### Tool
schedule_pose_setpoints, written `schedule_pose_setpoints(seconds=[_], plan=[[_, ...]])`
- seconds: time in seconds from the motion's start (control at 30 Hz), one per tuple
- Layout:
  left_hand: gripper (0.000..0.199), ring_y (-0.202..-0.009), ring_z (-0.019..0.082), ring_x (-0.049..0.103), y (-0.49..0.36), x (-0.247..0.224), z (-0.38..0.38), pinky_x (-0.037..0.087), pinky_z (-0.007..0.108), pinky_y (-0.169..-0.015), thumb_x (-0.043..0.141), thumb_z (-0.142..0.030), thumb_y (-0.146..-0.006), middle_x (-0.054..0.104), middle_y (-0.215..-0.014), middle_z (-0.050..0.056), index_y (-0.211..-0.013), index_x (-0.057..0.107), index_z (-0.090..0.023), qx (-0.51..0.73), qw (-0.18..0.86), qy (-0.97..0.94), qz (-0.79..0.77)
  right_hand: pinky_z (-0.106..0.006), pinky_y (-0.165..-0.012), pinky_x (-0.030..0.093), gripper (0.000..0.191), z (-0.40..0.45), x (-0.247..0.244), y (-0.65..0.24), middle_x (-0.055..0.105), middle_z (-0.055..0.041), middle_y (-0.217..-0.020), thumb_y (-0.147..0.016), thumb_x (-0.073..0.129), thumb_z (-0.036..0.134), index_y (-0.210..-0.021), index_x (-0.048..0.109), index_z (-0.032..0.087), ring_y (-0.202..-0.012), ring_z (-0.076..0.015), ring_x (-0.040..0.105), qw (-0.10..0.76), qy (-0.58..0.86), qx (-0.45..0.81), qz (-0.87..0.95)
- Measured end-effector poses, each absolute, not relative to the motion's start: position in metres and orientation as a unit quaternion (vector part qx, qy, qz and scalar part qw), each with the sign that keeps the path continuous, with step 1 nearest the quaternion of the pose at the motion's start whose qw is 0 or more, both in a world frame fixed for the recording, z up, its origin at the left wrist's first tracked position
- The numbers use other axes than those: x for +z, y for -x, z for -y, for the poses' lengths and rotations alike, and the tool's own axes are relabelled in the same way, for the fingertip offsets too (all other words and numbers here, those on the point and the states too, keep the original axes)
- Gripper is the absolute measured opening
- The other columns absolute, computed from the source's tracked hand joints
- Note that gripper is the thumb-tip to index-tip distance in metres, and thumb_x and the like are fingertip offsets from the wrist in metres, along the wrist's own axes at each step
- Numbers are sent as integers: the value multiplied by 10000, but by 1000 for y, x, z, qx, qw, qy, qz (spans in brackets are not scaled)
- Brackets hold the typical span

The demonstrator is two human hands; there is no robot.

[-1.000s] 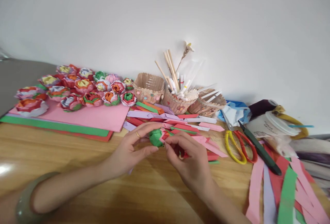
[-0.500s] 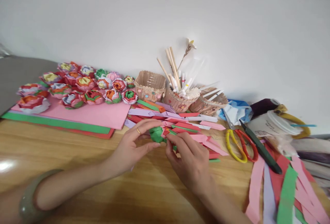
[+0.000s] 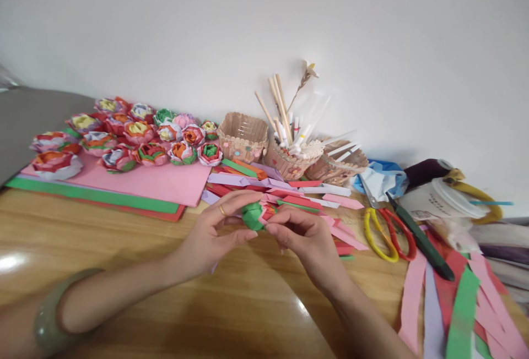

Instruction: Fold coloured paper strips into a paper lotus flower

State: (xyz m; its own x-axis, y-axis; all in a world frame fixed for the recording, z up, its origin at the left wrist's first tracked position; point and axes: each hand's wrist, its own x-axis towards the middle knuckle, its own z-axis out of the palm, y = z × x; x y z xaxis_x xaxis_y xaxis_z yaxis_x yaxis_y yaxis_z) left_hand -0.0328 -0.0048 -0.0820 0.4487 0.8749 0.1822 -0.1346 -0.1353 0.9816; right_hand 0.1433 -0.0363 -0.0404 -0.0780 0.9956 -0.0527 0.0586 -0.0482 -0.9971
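Between my two hands is a small folded paper flower [image 3: 253, 216], green on its left side with pink and red petals on its right. My left hand [image 3: 221, 229], with a ring on one finger, curls its thumb and fingers round the green side. The fingers of my right hand [image 3: 308, 238] pinch at the petals on the other side, hiding part of them. Just beyond my hands lies a loose pile of folded paper strips [image 3: 306, 202] in red, pink, green, purple and orange.
Finished paper flowers [image 3: 140, 132] crowd stacked coloured sheets [image 3: 173, 183] at the left. Baskets [image 3: 243, 139] made of wooden sticks stand by the wall. To the right are scissors [image 3: 400, 238], a dark green pen-like tool [image 3: 432, 251], a lidded white tub [image 3: 442, 199] and cut paper strips [image 3: 460, 309].
My right hand has turned, its thumb now along the near side of the petals; the green flap that showed under its fingers is out of sight. My left hand keeps its hold.
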Motion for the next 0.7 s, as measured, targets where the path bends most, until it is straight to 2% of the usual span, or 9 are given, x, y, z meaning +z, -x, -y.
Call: schedule_pose_setpoints(seconds=[0.27,0.43,0.53,0.7], plan=[[452,-1061,202,590,32,-82,4,538,268,-821,685,-172,-748,560,-1239,33,-1159,612,-344,449,624,-579,-272,-205,-437,384,254,36,-41,-146,567,14,-565,-756,666,377,-591,687,185,-462,-78,455,448,475,576,491],[434,-1035,208,602,31,-82,4,546,270,-788,696,-189,-739,570,-1228,41,-1146,624,-321,449,631,-568,-278,-198,-414,370,190,38,-46,-143,557,24,-553,-723,699,377,-704,715,189,-439,-70,422,458,493,573,468],[426,-1033,209,602,32,-82,4,545,281,-809,699,-198,-735,565,-1232,50,-1142,629,-305,450,631,-565,-283,-199,-429,372,168,40,-45,-139,538,26,-555,-775,652,344,-729,702,190,-465,-79,429,457,519,500,521],[449,-1105,198,562,33,-82,4,526,274,-864,654,-175,-776,532,-1277,24,-1182,592,-356,438,589,-611,-297,-216,-506,409,121,45,-45,-134,586,-3,-664,-824,569,170,-737,650,187,-565,-108,498,441,548,280,653]])
